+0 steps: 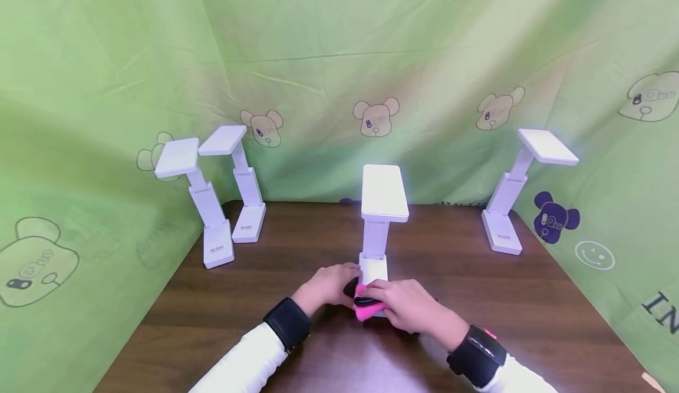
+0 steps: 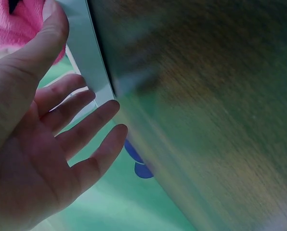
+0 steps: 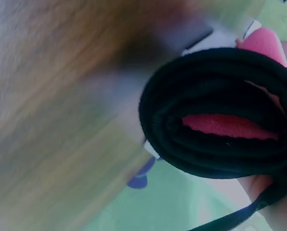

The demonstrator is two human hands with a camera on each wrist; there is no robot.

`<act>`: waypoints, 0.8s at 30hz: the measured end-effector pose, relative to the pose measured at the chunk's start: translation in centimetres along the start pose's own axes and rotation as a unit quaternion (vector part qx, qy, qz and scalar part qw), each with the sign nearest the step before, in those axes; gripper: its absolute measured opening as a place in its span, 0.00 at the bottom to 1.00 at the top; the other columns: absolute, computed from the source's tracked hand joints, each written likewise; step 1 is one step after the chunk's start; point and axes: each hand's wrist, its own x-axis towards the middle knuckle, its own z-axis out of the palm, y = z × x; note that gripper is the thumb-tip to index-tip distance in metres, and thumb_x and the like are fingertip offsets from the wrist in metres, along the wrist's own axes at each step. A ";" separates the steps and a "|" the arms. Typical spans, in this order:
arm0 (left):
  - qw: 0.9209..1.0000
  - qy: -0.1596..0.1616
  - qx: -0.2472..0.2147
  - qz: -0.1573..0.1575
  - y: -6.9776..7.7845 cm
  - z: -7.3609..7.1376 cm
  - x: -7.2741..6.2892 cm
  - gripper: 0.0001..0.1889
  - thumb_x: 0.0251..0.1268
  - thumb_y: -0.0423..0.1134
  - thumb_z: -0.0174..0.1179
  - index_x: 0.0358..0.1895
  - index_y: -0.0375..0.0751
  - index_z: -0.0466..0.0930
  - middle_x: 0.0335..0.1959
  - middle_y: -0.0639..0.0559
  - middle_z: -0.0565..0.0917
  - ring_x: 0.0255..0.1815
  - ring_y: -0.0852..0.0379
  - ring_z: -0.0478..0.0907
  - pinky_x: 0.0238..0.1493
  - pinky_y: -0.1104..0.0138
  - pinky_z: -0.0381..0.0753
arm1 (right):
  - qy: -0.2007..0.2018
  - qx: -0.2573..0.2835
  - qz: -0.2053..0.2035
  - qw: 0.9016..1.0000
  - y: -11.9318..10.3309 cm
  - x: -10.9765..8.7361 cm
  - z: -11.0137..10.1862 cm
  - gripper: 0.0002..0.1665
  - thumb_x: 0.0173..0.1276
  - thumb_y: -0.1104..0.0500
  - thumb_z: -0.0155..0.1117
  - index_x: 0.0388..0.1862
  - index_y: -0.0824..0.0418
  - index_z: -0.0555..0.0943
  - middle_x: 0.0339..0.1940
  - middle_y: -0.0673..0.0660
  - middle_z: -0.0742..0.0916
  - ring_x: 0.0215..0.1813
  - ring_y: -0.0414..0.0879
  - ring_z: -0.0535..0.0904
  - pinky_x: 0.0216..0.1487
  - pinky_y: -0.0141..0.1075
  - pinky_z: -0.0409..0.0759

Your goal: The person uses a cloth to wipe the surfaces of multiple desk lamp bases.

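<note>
In the middle of the table stands a white desk lamp, its panel lit and its base between the two hands. My left hand is at the left side of this base. The left wrist view shows that hand's fingers spread and nearly straight, with the thumb up by the base's edge. My right hand grips a rolled pink and black cloth over the front of the base. Close up, the roll has black outer layers, pink fuzzy fabric inside and a black strap hanging from it.
Two more white lamps stand at the back left of the brown wooden table. Another lit lamp stands at the back right. Green curtain with bear prints hangs along the table's back and sides.
</note>
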 end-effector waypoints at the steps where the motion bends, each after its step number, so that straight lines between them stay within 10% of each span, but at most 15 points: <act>1: 1.000 -0.001 -0.002 -0.001 0.0 0.0 0.0 0.39 0.49 0.54 0.78 0.67 0.48 0.78 0.69 0.50 0.77 0.67 0.51 0.76 0.60 0.49 0.79 | -0.005 -0.001 0.009 1.000 0.1 -0.2 -0.1 0.28 0.61 0.66 0.70 0.60 0.47 0.83 0.55 0.45 0.86 0.37 0.42 0.85 0.36 0.37 0.83; 9: 1.000 -0.017 -0.007 -0.016 0.1 -0.2 0.0 0.42 0.49 0.57 0.77 0.70 0.48 0.76 0.71 0.50 0.76 0.69 0.51 0.74 0.63 0.50 0.77 | -0.043 -0.020 0.075 0.996 1.6 -3.2 -1.4 0.28 0.58 0.64 0.72 0.60 0.49 0.84 0.53 0.49 0.87 0.35 0.40 0.82 0.36 0.37 0.82; 16: 1.000 -0.010 0.022 -0.005 0.0 -0.3 -0.3 0.43 0.49 0.57 0.77 0.70 0.44 0.75 0.68 0.48 0.78 0.65 0.50 0.76 0.64 0.54 0.76 | 0.019 0.009 0.152 0.988 4.1 -5.2 -1.2 0.32 0.54 0.67 0.71 0.61 0.56 0.83 0.52 0.55 0.88 0.39 0.47 0.86 0.37 0.43 0.84; 24: 0.998 -0.053 0.003 0.047 0.8 -0.8 -0.5 0.41 0.61 0.50 0.72 0.76 0.45 0.67 0.77 0.51 0.67 0.76 0.53 0.65 0.72 0.61 0.68 | 0.092 0.241 0.347 0.902 8.6 -2.8 0.1 0.32 0.69 0.62 0.67 0.69 0.71 0.71 0.52 0.70 0.85 0.47 0.58 0.83 0.52 0.55 0.81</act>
